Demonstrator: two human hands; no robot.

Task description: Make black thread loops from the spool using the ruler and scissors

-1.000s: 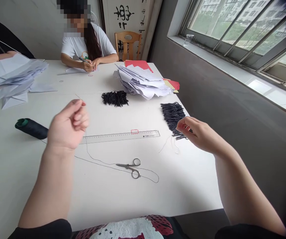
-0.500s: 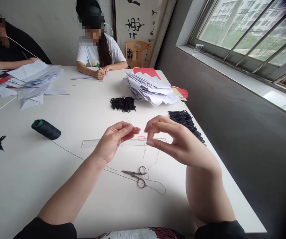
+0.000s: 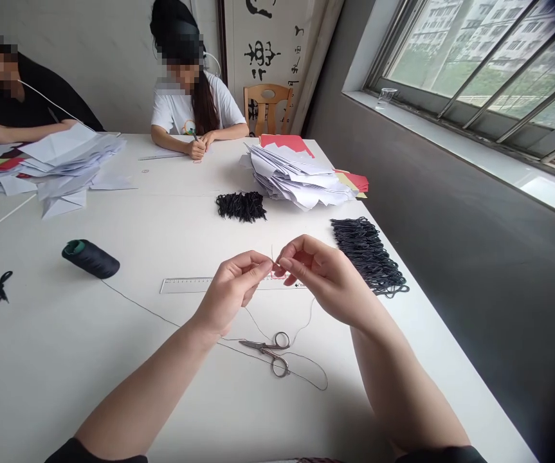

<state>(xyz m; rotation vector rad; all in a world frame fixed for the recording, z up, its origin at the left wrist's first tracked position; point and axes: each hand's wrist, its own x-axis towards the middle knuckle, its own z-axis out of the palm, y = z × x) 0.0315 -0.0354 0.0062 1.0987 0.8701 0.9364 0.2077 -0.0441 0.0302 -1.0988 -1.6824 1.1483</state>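
My left hand (image 3: 235,283) and my right hand (image 3: 316,269) meet fingertip to fingertip above a clear ruler (image 3: 188,285). Both pinch a thin dark thread (image 3: 253,319); a short end of it sticks up between the fingertips. From my hands the thread hangs down to the table and loops around a pair of metal scissors (image 3: 270,350), lying below my hands. Its line leads back left to a dark thread spool (image 3: 90,258) on its side. A small red-outlined mark behind my fingers is partly covered.
Bundles of black cords lie beyond my hands (image 3: 241,206) and at the right edge (image 3: 368,254). A knotted black cord (image 3: 1,288) rests far left. Paper stacks (image 3: 296,173) stand at the back. Two people sit across the table; one writes with a pen.
My hands, apart before, have come together at the fingertips. My right hand has closed from a looser curl into a pinch. The view has shifted slightly.
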